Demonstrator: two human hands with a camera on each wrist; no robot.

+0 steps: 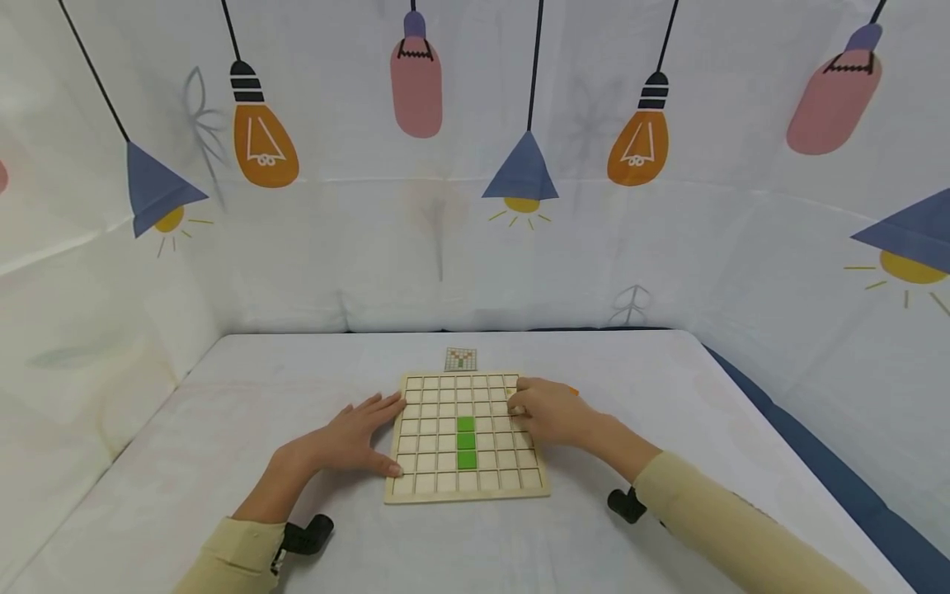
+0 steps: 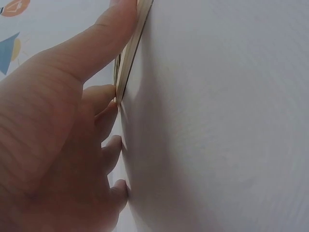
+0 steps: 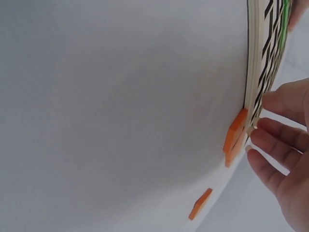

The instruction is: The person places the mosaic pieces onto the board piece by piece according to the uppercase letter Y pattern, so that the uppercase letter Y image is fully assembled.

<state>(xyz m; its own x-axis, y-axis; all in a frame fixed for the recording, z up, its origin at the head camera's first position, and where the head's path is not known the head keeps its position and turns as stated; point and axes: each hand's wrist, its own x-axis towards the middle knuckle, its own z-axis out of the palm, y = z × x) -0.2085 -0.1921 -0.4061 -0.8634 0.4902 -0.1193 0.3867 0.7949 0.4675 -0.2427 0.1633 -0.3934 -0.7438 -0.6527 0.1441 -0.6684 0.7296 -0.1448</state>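
Note:
A square wooden grid board [image 1: 426,487] lies on the table, with green tiles [image 1: 466,440] in a column near its middle. My left hand [image 1: 352,437] rests against the board's left side, thumb and fingers spread along that edge. In the left wrist view the thumb and index finger touch the edge of the board [image 2: 126,67]. My right hand [image 1: 549,410] is over the board's upper right edge, its fingers loosely bent. No tile shows between them in the right wrist view. Just beyond that edge lie orange tiles [image 3: 235,133], partly hidden from the head view by the hand.
A small card [image 1: 461,359] with a coloured grid pattern lies behind the board. Another orange tile [image 3: 200,204] sits apart on the white table [image 1: 297,371]. A printed cloth [image 1: 356,247] hangs around the table's back and sides.

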